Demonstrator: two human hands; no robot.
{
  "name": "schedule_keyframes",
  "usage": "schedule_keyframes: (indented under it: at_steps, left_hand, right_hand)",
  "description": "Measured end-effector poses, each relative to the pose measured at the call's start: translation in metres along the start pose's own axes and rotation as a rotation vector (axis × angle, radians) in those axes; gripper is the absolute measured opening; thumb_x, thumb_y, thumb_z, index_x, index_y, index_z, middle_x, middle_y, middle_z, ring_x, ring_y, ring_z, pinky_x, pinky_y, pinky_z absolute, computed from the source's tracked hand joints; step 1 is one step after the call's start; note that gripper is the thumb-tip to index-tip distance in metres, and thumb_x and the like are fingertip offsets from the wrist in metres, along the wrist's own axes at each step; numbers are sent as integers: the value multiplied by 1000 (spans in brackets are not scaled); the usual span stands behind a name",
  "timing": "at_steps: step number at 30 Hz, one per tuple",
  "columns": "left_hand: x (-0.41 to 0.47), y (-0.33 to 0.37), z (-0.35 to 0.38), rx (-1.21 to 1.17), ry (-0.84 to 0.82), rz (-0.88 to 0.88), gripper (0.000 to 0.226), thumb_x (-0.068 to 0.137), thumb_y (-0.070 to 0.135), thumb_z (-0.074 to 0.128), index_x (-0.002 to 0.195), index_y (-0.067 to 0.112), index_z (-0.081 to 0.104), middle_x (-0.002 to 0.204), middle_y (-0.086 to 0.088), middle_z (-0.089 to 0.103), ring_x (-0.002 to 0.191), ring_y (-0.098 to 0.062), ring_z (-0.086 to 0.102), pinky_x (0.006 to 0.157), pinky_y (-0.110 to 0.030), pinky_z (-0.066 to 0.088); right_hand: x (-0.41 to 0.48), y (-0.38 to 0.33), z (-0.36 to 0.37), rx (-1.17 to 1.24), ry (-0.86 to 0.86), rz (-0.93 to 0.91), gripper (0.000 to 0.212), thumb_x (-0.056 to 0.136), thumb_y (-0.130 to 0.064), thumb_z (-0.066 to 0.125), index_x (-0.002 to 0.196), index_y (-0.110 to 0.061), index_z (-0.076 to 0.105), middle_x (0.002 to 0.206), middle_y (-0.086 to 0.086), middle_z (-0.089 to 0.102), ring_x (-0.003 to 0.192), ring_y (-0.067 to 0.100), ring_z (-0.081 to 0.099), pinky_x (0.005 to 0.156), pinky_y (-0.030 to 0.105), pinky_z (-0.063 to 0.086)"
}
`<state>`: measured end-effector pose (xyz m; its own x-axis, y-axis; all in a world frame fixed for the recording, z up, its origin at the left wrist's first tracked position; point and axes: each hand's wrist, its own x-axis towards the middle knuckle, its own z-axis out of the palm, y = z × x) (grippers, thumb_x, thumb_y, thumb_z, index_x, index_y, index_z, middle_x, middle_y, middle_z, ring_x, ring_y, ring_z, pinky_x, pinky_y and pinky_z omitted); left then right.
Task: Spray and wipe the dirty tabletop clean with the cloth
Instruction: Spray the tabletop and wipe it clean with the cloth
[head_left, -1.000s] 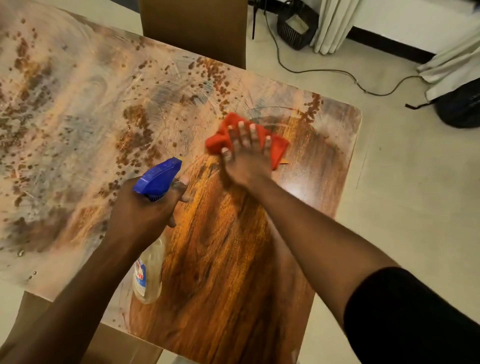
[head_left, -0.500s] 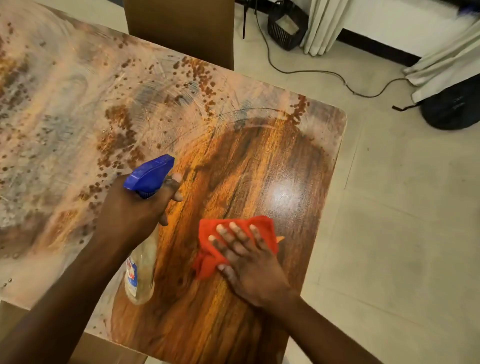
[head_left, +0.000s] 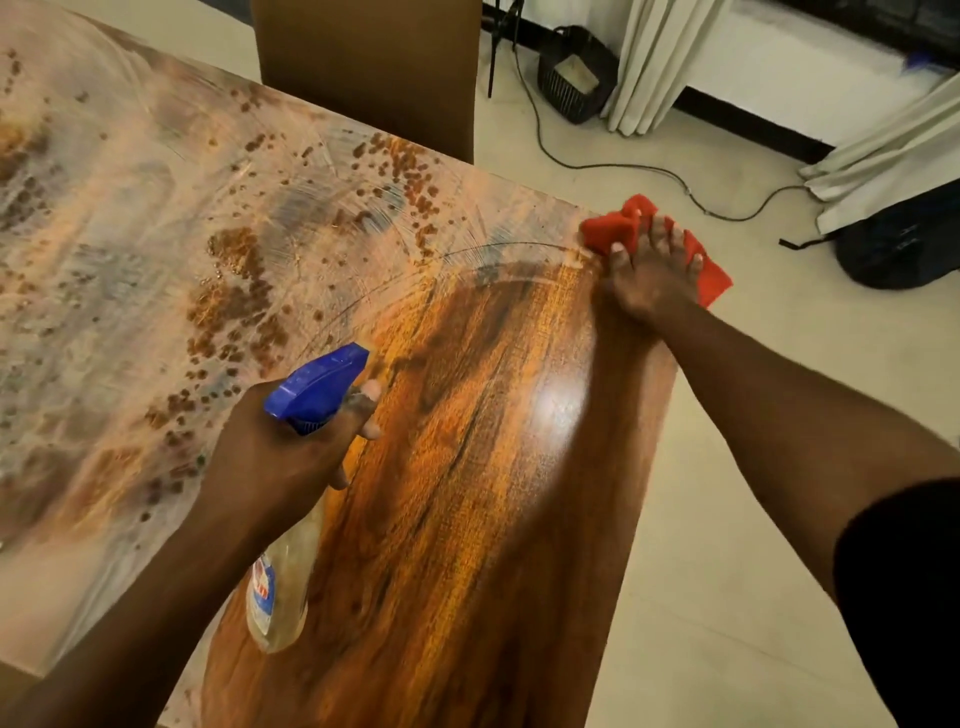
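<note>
Two-handed: pressing cloth (head_left: 613, 231) onto the far right corner of the table (head_left: 493, 467) under spread fingers (head_left: 655, 244) of the right hand (head_left: 652, 283); gripping bottle (head_left: 317, 389) in curled fingers of the left hand (head_left: 270, 457), over the wiped strip.

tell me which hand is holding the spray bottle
The left hand: it grips the blue-topped spray bottle, while the right hand presses the red cloth on the tabletop.

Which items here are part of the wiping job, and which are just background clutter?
In use:
red cloth under right hand
spray bottle in left hand
dirty tabletop

Lying about:
chair
black cable
black basket
curtains
dark bag
</note>
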<state>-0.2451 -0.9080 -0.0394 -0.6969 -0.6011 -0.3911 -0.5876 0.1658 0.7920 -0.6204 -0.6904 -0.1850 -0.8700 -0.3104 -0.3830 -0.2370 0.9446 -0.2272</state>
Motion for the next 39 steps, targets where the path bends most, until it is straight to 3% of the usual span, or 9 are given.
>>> schedule_keyframes:
  at_steps: [8, 10, 14, 17, 20, 28, 33, 36, 39]
  left_hand:
    - [2, 10, -16, -22, 38, -26, 22, 85, 61, 62, 74, 80, 65, 77, -15, 82, 46, -17, 69, 72, -48, 64]
    - [0, 10, -20, 25, 50, -7, 33, 95, 52, 66, 76, 79, 66, 75, -15, 81, 49, -24, 70, 73, -50, 64]
    - [-1, 7, -24, 46, 81, 0, 13, 91, 59, 68, 92, 47, 73, 57, -9, 73, 51, -22, 71, 77, -51, 62]
    - [-5, 8, -22, 20, 55, -11, 19, 85, 68, 70, 88, 51, 78, 65, -11, 77, 49, -20, 70, 82, -56, 65]
    - [-6, 6, -18, 8, 50, -10, 24, 91, 58, 68, 74, 75, 69, 75, -15, 81, 45, -17, 68, 79, -58, 65]
    - [-10, -1, -10, -24, -13, -14, 12, 86, 65, 64, 82, 62, 75, 74, -16, 81, 51, -33, 71, 65, -38, 58]
    - [-13, -9, -12, -10, -21, -35, 39, 84, 65, 63, 80, 30, 79, 65, -4, 78, 43, -12, 67, 60, -32, 51]
    - [-17, -14, -18, -21, -24, -57, 38, 80, 71, 61, 86, 39, 79, 72, -9, 81, 47, -15, 70, 68, -38, 60]
    - [-21, -18, -23, -42, 4, -45, 40, 81, 69, 63, 82, 33, 80, 69, -10, 80, 45, -14, 69, 65, -35, 56]
  right_hand:
    - [-64, -179, 80, -118, -126, -503, 72, 113, -59, 15, 164, -32, -27, 176, 4, -29, 162, 32, -30, 128, 63, -21]
    - [-108, -203, 108, -146, -165, -666, 71, 112, -57, 14, 168, -29, -19, 178, 6, -24, 163, 31, -27, 126, 61, -24]
    - [-204, -199, 152, -172, -216, -911, 65, 112, -49, 30, 172, -25, 23, 183, 5, 8, 169, 28, -7, 131, 64, -10]
    - [-273, -150, 169, -169, -229, -969, 67, 113, -48, 35, 174, -29, 16, 183, 2, 11, 169, 24, -6, 133, 63, -4]
    - [-312, -85, 169, -181, -194, -881, 66, 113, -50, 36, 174, -33, 16, 183, -3, 13, 170, 20, -4, 134, 58, 1]
    - [-177, 34, 82, -169, -43, -367, 65, 113, -63, 7, 173, -40, -8, 182, -7, -12, 168, 23, -15, 135, 57, -5]
    - [-38, 36, 16, -24, -5, -35, 69, 114, -62, 15, 174, -36, -5, 183, -1, -12, 168, 28, -12, 134, 61, -4]
    - [-3, 12, 0, 71, -38, 125, 72, 115, -59, 20, 176, -26, 2, 183, 1, -12, 168, 30, -13, 132, 67, -5]
    - [-13, -16, 11, 38, -37, 65, 72, 115, -57, 20, 175, -27, -6, 182, 3, -17, 167, 31, -18, 131, 66, -9]
